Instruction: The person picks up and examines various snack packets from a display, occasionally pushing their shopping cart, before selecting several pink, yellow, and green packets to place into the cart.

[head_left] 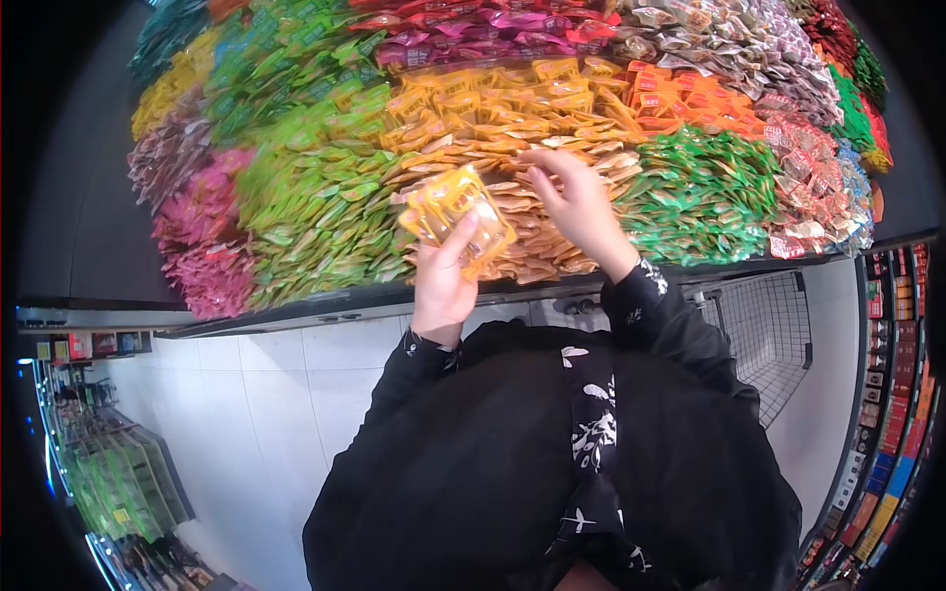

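1. nearest is the person's black garment (434,473), with a dark strip of white floral print (594,414) down its middle; the cuffs show white print too.
2. the left hand (445,276) is closed on a small stack of yellow packets (455,197), its thumb pressed across their front. the stack is tilted, held up in front of the display; i cannot tell how many packets are in it.
3. the right hand (579,202) is partly open, fingers bent and thumb apart from them, with nothing seen in its grasp. it is over the yellow-orange heap (493,108); i cannot tell if its fingertips touch the packets there.
4. below the hands runs the dark front edge of the display (365,313), above a pale tiled floor (266,394). a wire cart (774,330) stands by the right sleeve.
5. left of the yellow-orange heap lie light green packets (320,187), then pink ones (202,236); to its right are darker green packets (705,197).
6. farther back are orange-red packets (690,98), a magenta and red band (483,39) and pale packets (734,44).
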{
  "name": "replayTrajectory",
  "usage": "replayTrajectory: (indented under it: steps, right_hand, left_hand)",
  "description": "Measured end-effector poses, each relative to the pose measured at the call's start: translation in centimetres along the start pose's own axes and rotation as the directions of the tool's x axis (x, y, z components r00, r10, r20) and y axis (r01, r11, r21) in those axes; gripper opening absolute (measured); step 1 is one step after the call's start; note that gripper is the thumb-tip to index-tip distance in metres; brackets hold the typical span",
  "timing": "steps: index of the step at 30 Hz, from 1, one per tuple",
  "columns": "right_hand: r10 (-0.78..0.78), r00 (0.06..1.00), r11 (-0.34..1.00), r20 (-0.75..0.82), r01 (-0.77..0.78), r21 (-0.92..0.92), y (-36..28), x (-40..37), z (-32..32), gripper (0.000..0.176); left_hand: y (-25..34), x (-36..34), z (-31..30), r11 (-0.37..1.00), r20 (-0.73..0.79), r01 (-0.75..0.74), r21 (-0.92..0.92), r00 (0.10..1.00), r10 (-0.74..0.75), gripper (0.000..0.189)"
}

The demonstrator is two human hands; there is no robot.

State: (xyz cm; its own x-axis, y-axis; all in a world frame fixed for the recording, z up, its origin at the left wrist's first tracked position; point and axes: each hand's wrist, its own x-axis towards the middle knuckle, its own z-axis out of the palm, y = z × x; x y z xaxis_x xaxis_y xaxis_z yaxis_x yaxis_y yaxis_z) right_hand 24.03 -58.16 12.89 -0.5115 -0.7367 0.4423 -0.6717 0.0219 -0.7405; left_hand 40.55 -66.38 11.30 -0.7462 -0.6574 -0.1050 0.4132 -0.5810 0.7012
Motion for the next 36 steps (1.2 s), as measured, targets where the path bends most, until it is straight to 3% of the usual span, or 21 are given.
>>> replayTrajectory:
  steps: [1, 3, 5, 7, 10, 16, 18, 19, 21, 22, 23, 25, 27, 29, 30, 33, 35, 36]
  right_hand:
    - [-0.139, 0.99, 0.968, -0.009, 0.134, -0.213, 0.2, 0.5, -0.5, 0.02]
    - [-0.178, 0.984, 0.943, -0.002, 0.17, -0.286, 0.5, 0.9, -0.5, 0.018]
    - [-0.314, 0.948, 0.857, 0.06, 0.31, -0.412, 1.7, 1.2, 0.1, 0.016]
    - [-0.35, 0.936, 0.832, 0.039, 0.33, -0.447, 2.5, 1.5, 0.9, 0.014]
    - [-0.282, 0.958, 0.785, 0.055, 0.264, -0.56, 2.4, 1.9, 1.5, 0.011]
    - [-0.328, 0.943, 0.874, -0.062, 0.278, -0.398, 2.6, 2.8, 1.1, 0.009]
    - [-0.333, 0.898, 0.935, -0.286, 0.276, -0.223, 1.6, 3.3, 0.5, 0.008]
    - [-0.333, 0.899, 0.935, -0.286, 0.275, -0.223, 1.0, 3.4, -0.1, 0.008]
    - [-0.069, 0.988, 0.985, -0.14, 0.09, 0.146, -1.3, 3.4, -1.7, 0.008]
    - [-0.008, 0.998, 0.962, -0.059, 0.024, 0.271, -2.1, 3.3, -2.3, 0.009]
    - [-0.006, 0.998, 0.963, -0.065, 0.023, 0.267, -2.6, 3.1, -2.6, 0.009]
    - [0.026, 0.965, 0.854, 0.26, -0.157, 0.496, -3.4, 2.8, -2.9, 0.01]
    - [0.074, 0.947, 0.911, 0.313, -0.191, 0.364, -3.4, 2.1, -2.3, 0.008]
    - [-0.145, 0.987, 0.983, 0.075, 0.135, 0.121, -3.2, 1.5, -1.4, 0.008]
    - [-0.181, 0.983, 0.98, 0.016, 0.179, 0.087, -3.1, 1.2, -1.2, 0.013]
    - [-0.198, 0.976, 0.974, -0.096, 0.207, 0.095, -4.2, -0.1, -0.9, 0.017]
    - [-0.132, 0.989, 0.981, -0.06, 0.139, 0.136, -3.7, -0.4, -1.1, 0.019]
    - [-0.026, 0.995, 0.956, -0.099, 0.054, 0.287, -3.0, -0.3, -0.9, 0.018]
  left_hand:
    - [0.3, 0.1, -0.3, 0.997, -0.049, -0.069, 0.038, 0.996, 0.071, 0.033]
    - [1.0, 0.1, -0.8, 0.993, -0.084, -0.105, 0.061, 0.99, 0.11, 0.033]
    - [1.6, -0.1, -0.8, 0.989, -0.102, -0.142, 0.048, 0.984, 0.146, 0.033]
    - [1.8, -0.1, -1.3, 0.988, -0.113, -0.141, 0.062, 0.983, 0.147, 0.034]
    - [1.7, 0.0, -1.8, 0.993, -0.11, -0.117, 0.032, 0.987, 0.12, 0.033]
    - [1.9, 0.1, -1.7, 0.996, -0.118, -0.078, -0.037, 0.99, 0.074, 0.034]
    - [2.1, 0.3, -1.7, 0.995, -0.093, -0.082, -0.063, 0.993, 0.076, 0.035]
    - [2.0, 0.4, -1.6, 0.995, -0.092, -0.081, -0.063, 0.993, 0.075, 0.035]
    - [1.9, 0.6, -1.4, 0.996, -0.036, -0.086, -0.018, 0.996, 0.085, 0.036]
    - [1.9, 0.6, -1.1, 0.996, -0.03, -0.082, -0.017, 0.996, 0.082, 0.036]
    - [2.0, 0.6, -0.6, 0.999, 0.008, -0.043, -0.022, 0.999, 0.043, 0.036]
    - [1.9, 0.3, 0.4, 1.0, 0.054, 0.004, -0.024, 0.999, -0.003, 0.036]
    - [1.7, -0.1, 1.3, 0.988, 0.173, 0.141, -0.06, 0.977, -0.129, 0.036]
    - [0.7, 0.0, 2.0, 0.987, 0.216, 0.15, -0.061, 0.967, -0.134, 0.035]
    - [0.3, -0.1, 2.1, 0.984, 0.227, 0.17, -0.057, 0.962, -0.153, 0.036]
    - [-0.8, -0.1, 2.7, 0.982, 0.246, 0.188, -0.015, 0.953, -0.179, 0.038]
    - [-1.0, -0.3, 3.5, 0.992, 0.216, 0.124, 0.027, 0.968, -0.127, 0.036]
    - [-1.3, 0.0, 3.3, 0.993, 0.192, 0.11, 0.045, 0.974, -0.117, 0.038]
